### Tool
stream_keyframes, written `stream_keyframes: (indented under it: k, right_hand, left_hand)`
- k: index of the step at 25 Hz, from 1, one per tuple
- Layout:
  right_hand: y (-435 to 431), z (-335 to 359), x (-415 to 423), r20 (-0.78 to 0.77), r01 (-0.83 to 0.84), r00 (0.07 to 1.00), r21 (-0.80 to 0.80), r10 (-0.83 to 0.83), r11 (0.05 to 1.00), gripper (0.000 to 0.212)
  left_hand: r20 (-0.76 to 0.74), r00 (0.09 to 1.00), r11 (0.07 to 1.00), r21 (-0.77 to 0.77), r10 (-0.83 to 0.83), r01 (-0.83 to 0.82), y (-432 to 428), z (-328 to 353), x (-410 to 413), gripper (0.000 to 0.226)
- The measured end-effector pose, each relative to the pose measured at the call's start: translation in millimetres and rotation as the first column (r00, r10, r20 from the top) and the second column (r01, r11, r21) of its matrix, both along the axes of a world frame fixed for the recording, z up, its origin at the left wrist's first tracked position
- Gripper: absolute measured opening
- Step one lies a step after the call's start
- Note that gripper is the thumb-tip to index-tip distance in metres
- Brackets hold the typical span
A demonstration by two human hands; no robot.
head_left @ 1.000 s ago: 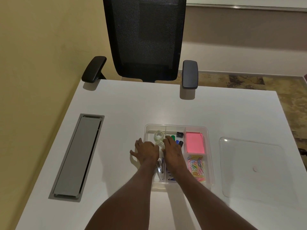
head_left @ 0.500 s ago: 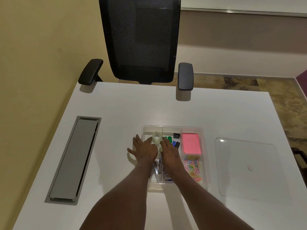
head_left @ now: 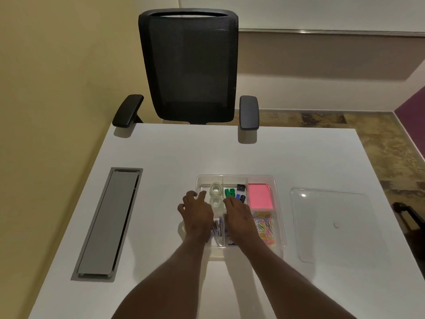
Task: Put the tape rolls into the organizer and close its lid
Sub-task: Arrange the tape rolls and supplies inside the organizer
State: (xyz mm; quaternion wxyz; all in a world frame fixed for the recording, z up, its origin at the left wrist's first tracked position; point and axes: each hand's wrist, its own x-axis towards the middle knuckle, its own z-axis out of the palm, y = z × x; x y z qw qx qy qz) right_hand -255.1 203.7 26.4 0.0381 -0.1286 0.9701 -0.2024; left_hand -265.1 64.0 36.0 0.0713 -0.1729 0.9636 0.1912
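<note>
White bench (head_left: 161,153), yellow wall at 9 o'clock, black mesh chair (head_left: 188,65) at 12. Grey cable hatch (head_left: 108,224) set into the bench at 9.

Diff vs half a second ago: both hands have backed off toward 6 o'clock. Earlier one tape roll sat up between the fingertips; now both rolls are down in the tray and nothing is pinched.

Clear organizer (head_left: 279,203) mid-bench. Far-left compartment holds the far tape roll (head_left: 215,188) and the near tape roll (head_left: 216,201), one behind the other, close together. Green clips (head_left: 229,192), blue clip, black sharpener in the middle compartment; pink sticky notes (head_left: 259,195) at 3; coloured paper clips (head_left: 264,224) below those.

Left hand (head_left: 197,212): grip released, fingers spread and curled, over the tray's left edge. Near roll is just beside its fingertips at 1 o'clock, looks apart.
Right hand (head_left: 238,214): grip released, palm down over the middle compartments. Near roll just at its 10–11 o'clock, not held.

Lid (head_left: 333,224) lies flat on the bench at 3 o'clock, apart from the organizer. Tray uncovered.
</note>
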Motion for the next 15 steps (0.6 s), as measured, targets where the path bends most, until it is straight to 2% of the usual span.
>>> stream_keyframes:
  k: [3, 7, 12, 15]
  right_hand:
    - [6.5, 5.7, 19.7, -0.041, 0.002, 0.999, 0.030, -0.001, 1.000, 0.056]
    - [16.6, 13.4, 55.3, -0.074, 0.010, 0.997, 0.073, -0.005, 0.997, 0.049]
    - [46.5, 11.6, 97.5, -0.039, 0.145, 0.989, 0.103, -0.142, 0.984, 0.044]
    - [77.9, 12.4, 122.0, -0.070, 0.106, 0.993, 0.136, -0.097, 0.985, 0.045]
  left_hand:
    - [-0.097, 0.992, 0.993, -0.092, -0.076, 0.067, -7.2, 3.8, 20.2, 0.046]
    - [-0.041, 0.997, 0.994, -0.085, -0.066, 0.062, -10.2, 18.7, 48.8, 0.040]
    - [-0.034, 0.989, 0.988, -0.060, -0.143, 0.141, 10.7, 19.9, 88.5, 0.032]
    - [-0.029, 0.982, 0.982, -0.016, -0.189, 0.188, 43.8, 12.5, 108.7, 0.034]
